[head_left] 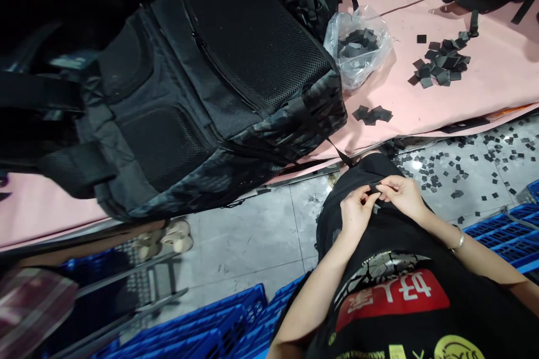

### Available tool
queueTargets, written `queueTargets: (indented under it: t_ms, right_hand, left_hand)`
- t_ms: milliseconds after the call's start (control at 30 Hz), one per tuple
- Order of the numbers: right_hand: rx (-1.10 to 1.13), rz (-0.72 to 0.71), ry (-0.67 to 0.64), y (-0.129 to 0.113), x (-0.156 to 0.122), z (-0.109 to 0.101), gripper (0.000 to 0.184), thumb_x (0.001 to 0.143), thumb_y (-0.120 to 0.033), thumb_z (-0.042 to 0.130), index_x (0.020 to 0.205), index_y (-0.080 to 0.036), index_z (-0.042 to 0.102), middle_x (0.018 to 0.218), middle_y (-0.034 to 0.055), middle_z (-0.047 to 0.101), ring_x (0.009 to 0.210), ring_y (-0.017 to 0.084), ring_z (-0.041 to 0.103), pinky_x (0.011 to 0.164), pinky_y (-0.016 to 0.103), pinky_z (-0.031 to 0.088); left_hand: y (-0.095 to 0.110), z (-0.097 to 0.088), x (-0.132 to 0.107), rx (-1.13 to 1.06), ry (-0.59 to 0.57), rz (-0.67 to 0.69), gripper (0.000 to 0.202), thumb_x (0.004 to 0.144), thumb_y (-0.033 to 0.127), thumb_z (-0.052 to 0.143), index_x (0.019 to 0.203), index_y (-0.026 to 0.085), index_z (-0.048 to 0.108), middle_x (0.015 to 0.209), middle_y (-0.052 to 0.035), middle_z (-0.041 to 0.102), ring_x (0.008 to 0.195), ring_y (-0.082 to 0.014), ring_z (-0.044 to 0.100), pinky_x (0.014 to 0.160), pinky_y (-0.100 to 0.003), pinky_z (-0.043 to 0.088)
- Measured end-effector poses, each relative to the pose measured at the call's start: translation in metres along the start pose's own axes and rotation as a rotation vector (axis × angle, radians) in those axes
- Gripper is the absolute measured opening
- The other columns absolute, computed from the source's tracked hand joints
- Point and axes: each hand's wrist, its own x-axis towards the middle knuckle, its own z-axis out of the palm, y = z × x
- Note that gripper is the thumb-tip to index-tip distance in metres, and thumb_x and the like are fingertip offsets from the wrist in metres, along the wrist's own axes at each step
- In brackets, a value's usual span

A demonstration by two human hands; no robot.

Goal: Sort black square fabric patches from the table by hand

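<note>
Both hands meet above my lap, over dark trousers. My left hand [357,210] is closed, with thumb and fingertips pinched on a small black piece [374,187]. My right hand [397,193] is closed from the other side, its fingertips pinching the same piece. Fingers hide most of this piece, so its exact shape is unclear. On the pink table beyond them lie a few flat black squares [373,115]. A clear plastic bag [356,70] holds more dark squares, and a loose pile of black squares [442,61] lies to its right.
A large black backpack [236,56] with mesh padding covers much of the pink table [379,140]. Many black squares [433,174] are scattered on the grey tiled floor [252,230]. Blue plastic crates [219,320] stand near me, and pale shoes [177,235] sit under the table.
</note>
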Motion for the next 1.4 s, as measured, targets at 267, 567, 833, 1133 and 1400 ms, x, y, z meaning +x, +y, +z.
queueTargets:
  t_ms: [267,567,833,1133,1400]
  right_hand:
    - [0.039,0.004,-0.002,-0.003,-0.002,0.001,0.025,0.073,-0.040,0.062,0.079,-0.016,0.066,0.065,0.0045,0.067,0.058,0.018,0.066,0.054,0.029,0.056]
    - [0.128,0.008,0.015,0.001,0.002,-0.003,0.030,0.070,-0.043,0.066,0.077,-0.015,0.065,0.068,0.0048,0.067,0.057,0.017,0.066,0.053,0.027,0.057]
    - [0.159,0.018,-0.006,0.001,-0.001,0.001,0.031,0.069,-0.044,0.067,0.078,-0.015,0.066,0.068,0.0042,0.066,0.057,0.016,0.065,0.055,0.028,0.057]
    - [0.338,0.071,-0.124,-0.001,0.004,-0.002,0.030,0.065,-0.040,0.072,0.078,-0.014,0.064,0.056,-0.0010,0.060,0.047,0.010,0.057,0.048,0.022,0.050]
    - [0.519,0.199,-0.236,-0.002,0.003,-0.008,0.031,0.061,-0.037,0.077,0.080,-0.015,0.064,0.060,-0.0024,0.060,0.048,0.008,0.056,0.046,0.018,0.045]
  left_hand:
    - [-0.001,0.000,-0.001,0.022,0.055,0.040,0.020,0.069,0.034,0.067,0.080,0.017,0.069,0.062,-0.0007,0.060,0.058,-0.0126,0.053,0.062,-0.025,0.041]
    - [0.000,-0.002,-0.001,-0.043,0.026,0.066,0.019,0.076,0.030,0.060,0.084,0.016,0.071,0.072,-0.0046,0.066,0.063,-0.0131,0.057,0.060,-0.024,0.043]
    - [0.001,-0.002,-0.001,-0.001,0.025,0.101,0.020,0.076,0.026,0.060,0.090,0.017,0.071,0.070,-0.0040,0.064,0.062,-0.0129,0.054,0.060,-0.025,0.042]
    - [0.004,-0.002,-0.002,-0.232,-0.036,-0.012,0.018,0.070,0.031,0.065,0.077,0.017,0.073,0.061,-0.0012,0.060,0.055,-0.0101,0.048,0.055,-0.023,0.037]
    - [0.001,-0.003,-0.001,-0.650,-0.198,-0.334,0.032,0.063,0.039,0.072,0.080,0.012,0.072,0.044,0.0046,0.048,0.036,-0.0027,0.030,0.038,-0.020,0.019]
